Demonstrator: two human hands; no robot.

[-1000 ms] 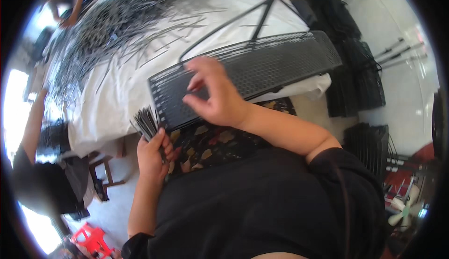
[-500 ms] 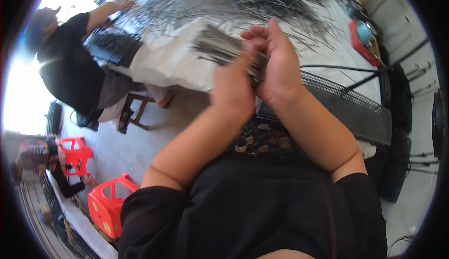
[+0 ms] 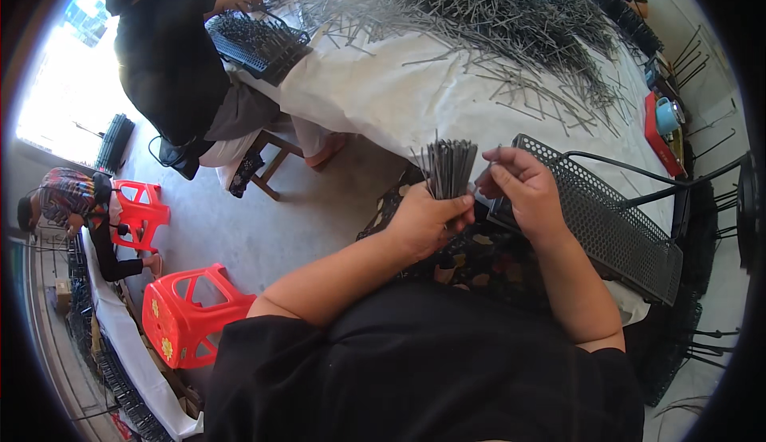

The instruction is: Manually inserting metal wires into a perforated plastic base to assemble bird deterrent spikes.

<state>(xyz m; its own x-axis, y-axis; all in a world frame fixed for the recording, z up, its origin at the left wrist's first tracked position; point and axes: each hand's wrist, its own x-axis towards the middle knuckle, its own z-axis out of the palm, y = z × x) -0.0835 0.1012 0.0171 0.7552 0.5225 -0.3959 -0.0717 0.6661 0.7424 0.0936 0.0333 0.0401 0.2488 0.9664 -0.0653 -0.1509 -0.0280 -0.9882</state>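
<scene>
My left hand [image 3: 431, 219] is closed round a bundle of thin grey metal rods [image 3: 452, 167], which stands nearly upright with its ends showing above the fingers. Just to the right of it, my right hand [image 3: 528, 195] is pinched, thumb against fingers, on what looks like a single thin metal rod [image 3: 482, 175]. Both hands are held before my body, close to the near edge of the table. A black perforated metal tray [image 3: 602, 215] lies right beside my right hand and forearm.
A large heap of loose grey rods [image 3: 511, 11] covers the far part of the white-covered table [image 3: 359, 83]. At the left a co-worker [image 3: 171, 59] sits by another perforated tray [image 3: 243, 47]. Red stools [image 3: 187, 314] stand on the floor. A red tray [image 3: 661, 143] holds a blue mug [image 3: 669, 113].
My hands were cupped together round the tilted bundle. Now they are apart: the left alone holds it, nearly upright, and the right is pinched beside it. The view has also shifted.
</scene>
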